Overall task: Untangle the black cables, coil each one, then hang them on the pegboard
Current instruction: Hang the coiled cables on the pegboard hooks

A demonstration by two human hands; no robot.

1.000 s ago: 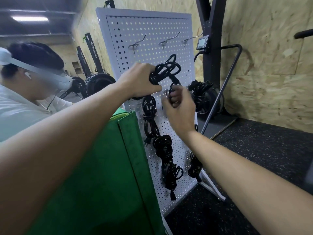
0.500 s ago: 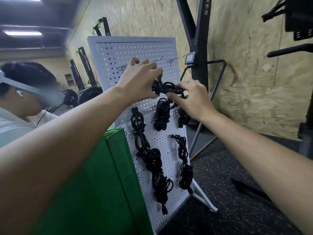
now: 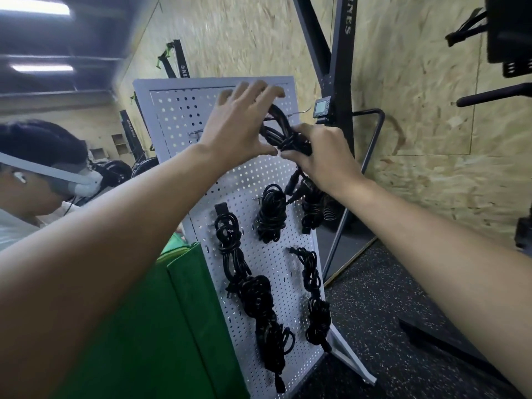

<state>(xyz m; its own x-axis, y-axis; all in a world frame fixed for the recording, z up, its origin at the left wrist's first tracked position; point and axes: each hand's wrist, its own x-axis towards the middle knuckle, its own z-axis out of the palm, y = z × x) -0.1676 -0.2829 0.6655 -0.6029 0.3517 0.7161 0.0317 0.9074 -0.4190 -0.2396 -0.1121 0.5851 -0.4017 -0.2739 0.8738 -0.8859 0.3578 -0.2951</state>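
**A:** Up it goes! The coiled cable (image 3: 283,136) has climbed from mid-board to the top row of the pegboard (image 3: 178,116), and the right hand (image 3: 322,159) now clamps it.

**B:** And the left hand (image 3: 239,125) has loosened, fingers splayed beside the loop. Hooking looks imminent.

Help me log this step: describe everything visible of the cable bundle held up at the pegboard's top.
The coiled cable is black, rubbery-looking cord wound into several loops and cinched at its middle. The right hand grips that middle; the left hand, fingers spread, touches the upper loop. It is held tilted before the upper right of the pegboard, near a bare metal hook, not visibly hung yet. Plug ends seem to dangle below the right hand.
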